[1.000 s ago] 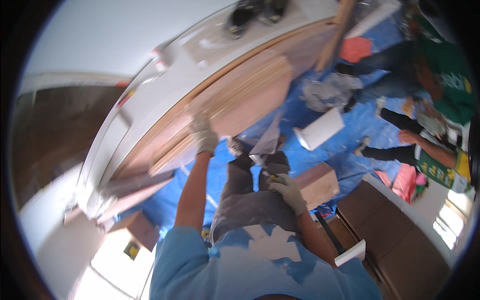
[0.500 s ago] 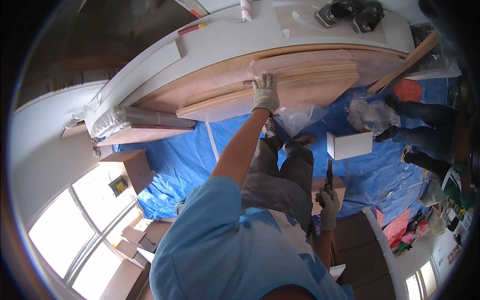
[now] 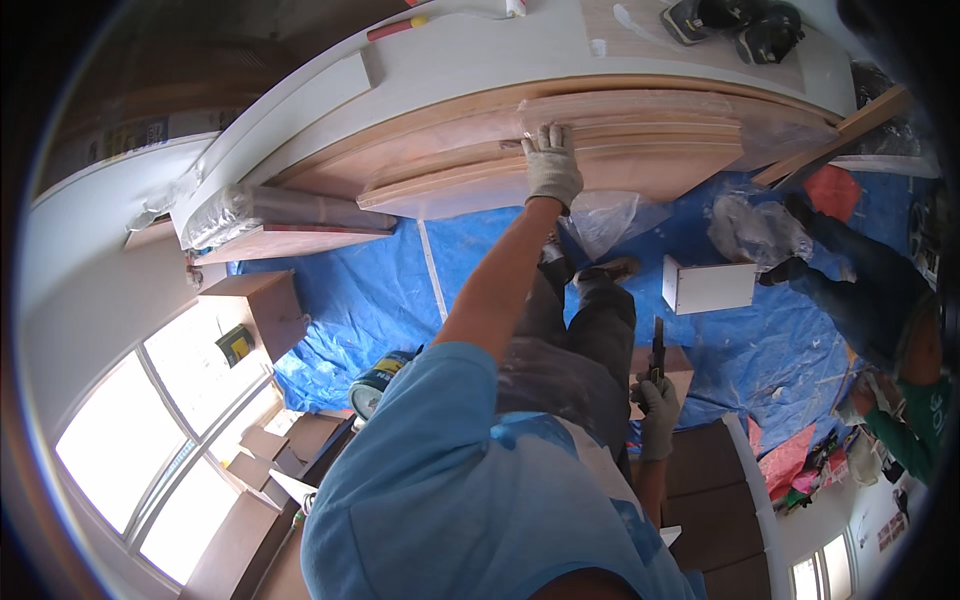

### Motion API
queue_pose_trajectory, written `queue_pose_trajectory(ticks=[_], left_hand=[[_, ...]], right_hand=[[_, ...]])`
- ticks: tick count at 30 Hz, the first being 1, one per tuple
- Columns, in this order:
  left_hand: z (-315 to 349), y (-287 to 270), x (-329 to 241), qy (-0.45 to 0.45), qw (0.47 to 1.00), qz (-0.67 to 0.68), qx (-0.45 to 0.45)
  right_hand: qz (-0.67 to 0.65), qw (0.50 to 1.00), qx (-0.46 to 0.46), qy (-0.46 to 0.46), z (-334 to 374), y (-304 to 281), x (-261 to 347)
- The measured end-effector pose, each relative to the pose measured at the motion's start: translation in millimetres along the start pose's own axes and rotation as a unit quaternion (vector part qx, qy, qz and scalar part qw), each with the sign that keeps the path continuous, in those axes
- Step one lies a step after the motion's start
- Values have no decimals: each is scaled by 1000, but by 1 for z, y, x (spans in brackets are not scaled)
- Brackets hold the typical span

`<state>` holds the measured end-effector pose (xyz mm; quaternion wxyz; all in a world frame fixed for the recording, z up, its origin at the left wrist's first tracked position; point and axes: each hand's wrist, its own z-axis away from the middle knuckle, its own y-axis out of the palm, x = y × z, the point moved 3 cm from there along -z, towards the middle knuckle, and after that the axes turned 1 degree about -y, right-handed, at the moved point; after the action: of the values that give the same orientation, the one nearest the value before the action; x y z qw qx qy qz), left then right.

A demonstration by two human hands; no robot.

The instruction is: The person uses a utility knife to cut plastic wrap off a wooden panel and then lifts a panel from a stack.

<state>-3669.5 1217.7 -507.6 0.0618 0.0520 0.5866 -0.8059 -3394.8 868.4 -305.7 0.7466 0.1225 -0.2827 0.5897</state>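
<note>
My left hand (image 3: pixel 552 168), in a pale work glove, lies with fingers stretched out over the upper edges of a stack of wooden panels (image 3: pixel 640 165). These light brown boards stand on edge against a low white wall, partly wrapped in clear plastic. Low on my right side, my gloved right hand (image 3: pixel 657 415) is closed around a slim black tool (image 3: pixel 658 350). It points away from me, and its exact kind is not plain. Beyond that tool a white box-shaped piece (image 3: pixel 712 287) rests on the blue sheet.
Blue sheeting (image 3: pixel 450 265) covers the floor, with crumpled clear plastic (image 3: pixel 750 228) on it. Another person's leg (image 3: pixel 860 300) is at the right. Left are a brown box (image 3: pixel 262 310), a plastic-wrapped bundle (image 3: pixel 285 212) and a tin (image 3: pixel 378 380). Shoes (image 3: pixel 735 25) lie on the white surface.
The view has shifted slightly. My left hand stays on the panels. At the right the other person has moved, and a green sleeve now shows. More of the tin beside my left arm is visible.
</note>
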Motion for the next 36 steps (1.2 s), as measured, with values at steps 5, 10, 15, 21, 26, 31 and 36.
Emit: queue_pose_trajectory(ticks=[5,10,15,21,26,31,36], left_hand=[[5,13,9,12,997,11,-80],[9,6,3,47,995,33,-81],[28,14,12,51,998,31,-26],[24,-1,4,62,996,59,19],[34,20,47,-149,919,253,-265],[-18,58,83,-285,800,528,-24],[-23,33,62,-296,786,542,-30]], right_hand=[[3,1000,-7,-3,0,6,8],[-12,1000,-17,-11,-2,-2,14],[4,1000,-19,7,-8,-10,18],[-33,999,-39,3,-13,-7,19],[12,999,-22,-36,-42,4,51],[93,969,-22,-226,-100,24,137],[28,979,-38,-196,-212,-8,208]])
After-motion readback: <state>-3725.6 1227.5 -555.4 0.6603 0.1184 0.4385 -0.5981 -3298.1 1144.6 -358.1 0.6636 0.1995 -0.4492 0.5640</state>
